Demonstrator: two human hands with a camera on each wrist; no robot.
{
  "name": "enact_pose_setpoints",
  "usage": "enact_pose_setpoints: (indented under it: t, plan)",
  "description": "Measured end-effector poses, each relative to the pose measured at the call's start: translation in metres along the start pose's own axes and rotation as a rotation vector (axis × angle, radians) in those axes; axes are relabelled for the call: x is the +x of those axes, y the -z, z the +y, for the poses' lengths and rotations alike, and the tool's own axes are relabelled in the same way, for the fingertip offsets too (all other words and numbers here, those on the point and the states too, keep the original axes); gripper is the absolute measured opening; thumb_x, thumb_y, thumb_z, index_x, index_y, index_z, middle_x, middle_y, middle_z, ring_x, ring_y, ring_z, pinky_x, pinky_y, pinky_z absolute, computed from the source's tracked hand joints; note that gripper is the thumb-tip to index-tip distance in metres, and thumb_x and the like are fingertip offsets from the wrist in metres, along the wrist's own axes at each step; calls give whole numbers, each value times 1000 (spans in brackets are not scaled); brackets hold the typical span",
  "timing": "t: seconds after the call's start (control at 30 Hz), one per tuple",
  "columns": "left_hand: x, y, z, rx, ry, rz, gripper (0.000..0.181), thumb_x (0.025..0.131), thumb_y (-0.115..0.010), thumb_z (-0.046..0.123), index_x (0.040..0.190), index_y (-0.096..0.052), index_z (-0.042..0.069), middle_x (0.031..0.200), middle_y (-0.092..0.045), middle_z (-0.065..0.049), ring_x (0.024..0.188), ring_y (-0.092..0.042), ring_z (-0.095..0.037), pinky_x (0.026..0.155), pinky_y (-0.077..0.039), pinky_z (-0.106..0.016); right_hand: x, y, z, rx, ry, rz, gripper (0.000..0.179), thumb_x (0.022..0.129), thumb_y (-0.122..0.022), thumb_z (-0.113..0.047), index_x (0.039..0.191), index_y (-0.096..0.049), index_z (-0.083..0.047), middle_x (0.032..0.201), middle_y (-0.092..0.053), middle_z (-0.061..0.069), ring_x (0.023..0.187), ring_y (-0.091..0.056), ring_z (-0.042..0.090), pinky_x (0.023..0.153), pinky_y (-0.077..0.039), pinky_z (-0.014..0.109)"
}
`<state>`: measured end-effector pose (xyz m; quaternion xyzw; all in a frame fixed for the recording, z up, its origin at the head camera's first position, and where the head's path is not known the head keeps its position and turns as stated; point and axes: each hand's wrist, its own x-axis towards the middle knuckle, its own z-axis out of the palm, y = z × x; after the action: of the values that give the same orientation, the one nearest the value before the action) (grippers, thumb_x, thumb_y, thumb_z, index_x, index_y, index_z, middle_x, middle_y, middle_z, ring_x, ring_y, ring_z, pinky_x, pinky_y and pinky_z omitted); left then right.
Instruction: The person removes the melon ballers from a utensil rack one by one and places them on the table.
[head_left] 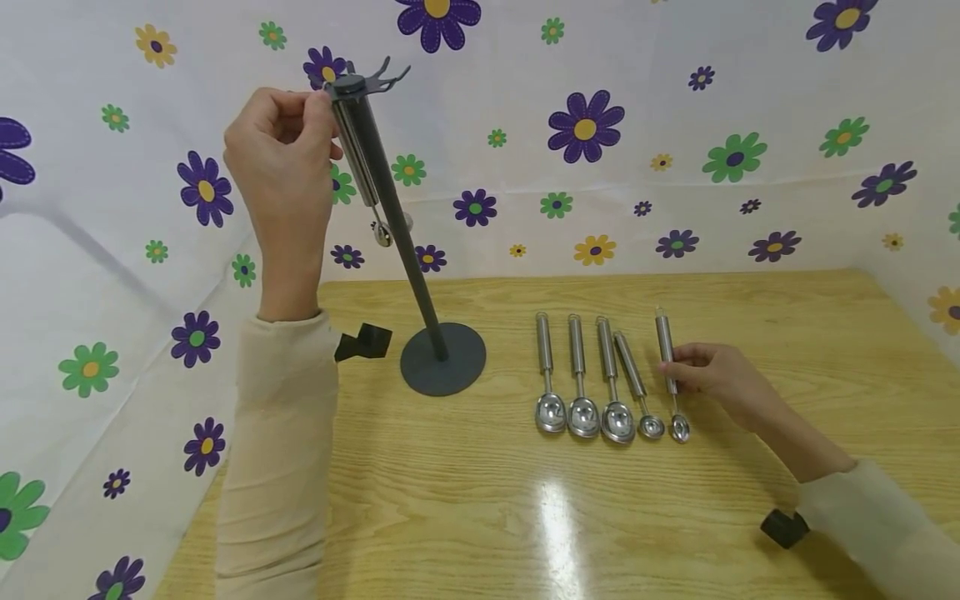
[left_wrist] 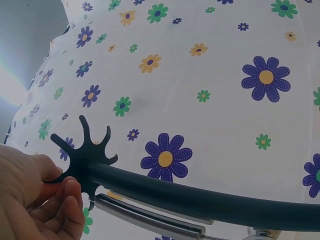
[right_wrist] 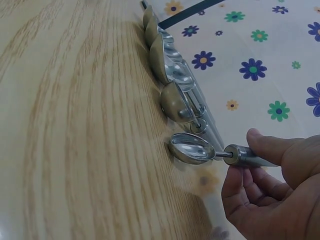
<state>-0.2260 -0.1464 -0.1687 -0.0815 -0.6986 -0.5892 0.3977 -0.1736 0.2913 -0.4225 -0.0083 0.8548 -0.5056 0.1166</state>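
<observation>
My left hand [head_left: 283, 154] is raised at the top of a dark metal hook stand [head_left: 411, 258]. In the left wrist view its thumb and forefinger pinch one hook [left_wrist: 60, 178] of the stand's crown. Steel-handled scoops hang beside the pole; one handle [left_wrist: 150, 216] shows plainly, and a small bowl [head_left: 382, 234] dangles low. Over the table's right half my right hand [head_left: 712, 375] pinches the handle of a small oval steel scoop [right_wrist: 192, 148] between thumb and fingers. Its bowl is close to the wood; whether it touches cannot be told.
Left of the right hand, several steel scoops lie in a row, from a large one [head_left: 551, 412] to a small round one [head_left: 651, 427]. The stand's round base [head_left: 442, 379] rests on the wooden table [head_left: 450, 500]. Flowered cloth [head_left: 510, 208] hangs behind and at the sides.
</observation>
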Motion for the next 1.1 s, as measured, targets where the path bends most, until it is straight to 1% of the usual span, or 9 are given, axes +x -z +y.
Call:
enact_pose_setpoints:
  t: [0.13, 0.27, 0.37, 0.5, 0.6, 0.73, 0.87, 0.93, 1.1]
  plan:
    - [1, -1, -1, 5, -1, -4, 10, 102, -66, 13, 100, -73, 6, 83, -66, 4, 68, -60, -9, 72, -51, -24, 2, -1, 2, 7, -6, -4, 51, 103, -68, -26, 131, -56, 15, 101, -68, 7, 85, -62, 13, 75, -56, 25]
    - [2, -1, -1, 6, 2, -2, 11, 102, -66, 13, 101, -73, 5, 83, -66, 4, 67, -60, -9, 71, -50, -24, 3, -1, 4, -1, -3, -1, 52, 103, -67, -27, 130, -56, 15, 102, -68, 7, 85, -62, 12, 74, -56, 23]
    - [2, -2, -1, 5, 6, 1, 10, 102, -66, 13, 101, -73, 5, 83, -65, 3, 67, -60, -10, 72, -51, -24, 3, -2, 4, -10, -5, 5, 52, 103, -68, -28, 129, -57, 15, 100, -68, 7, 84, -60, 13, 73, -55, 23]
    - [3, -3, -2, 0, 9, 0, 10, 101, -66, 13, 101, -73, 5, 83, -66, 3, 67, -60, -10, 71, -50, -24, 2, -3, 2, -65, -11, 21, 51, 102, -69, -32, 126, -61, 12, 92, -66, 6, 81, -57, 15, 68, -51, 25]
    - [4, -3, -2, -1, 9, 1, 10, 101, -67, 13, 101, -73, 5, 83, -66, 3, 67, -60, -10, 71, -50, -24, 3, -3, 3, -106, -9, 33, 51, 102, -68, -34, 124, -63, 11, 90, -65, 6, 80, -56, 16, 64, -49, 25]
    - [5, -3, -2, -3, 6, 7, 10, 101, -67, 13, 100, -73, 5, 82, -66, 3, 66, -60, -9, 71, -51, -24, 5, -4, 3, -125, -6, 53, 52, 101, -69, -35, 124, -64, 11, 91, -66, 6, 80, -55, 17, 62, -48, 26]
    - [5, -3, -2, -5, 4, 8, 10, 101, -67, 12, 101, -73, 5, 82, -66, 4, 66, -60, -9, 71, -51, -23, 6, -5, 3, -154, -8, 77, 56, 100, -71, -36, 125, -64, 13, 97, -69, 8, 83, -55, 17, 64, -48, 24]
    - [5, -4, -2, -3, 6, 5, 10, 101, -66, 12, 101, -73, 5, 82, -66, 4, 66, -60, -9, 72, -51, -24, 6, -6, 2, -167, -10, 83, 54, 99, -72, -35, 124, -65, 13, 97, -69, 9, 83, -54, 18, 64, -47, 24]
    - [6, -5, 0, -11, 18, 7, 10, 101, -66, 12, 101, -73, 5, 82, -66, 3, 66, -60, -9, 72, -51, -24, 8, -9, -1, -223, -18, 84, 48, 98, -74, -35, 117, -70, 10, 86, -66, 5, 76, -52, 18, 59, -44, 26]
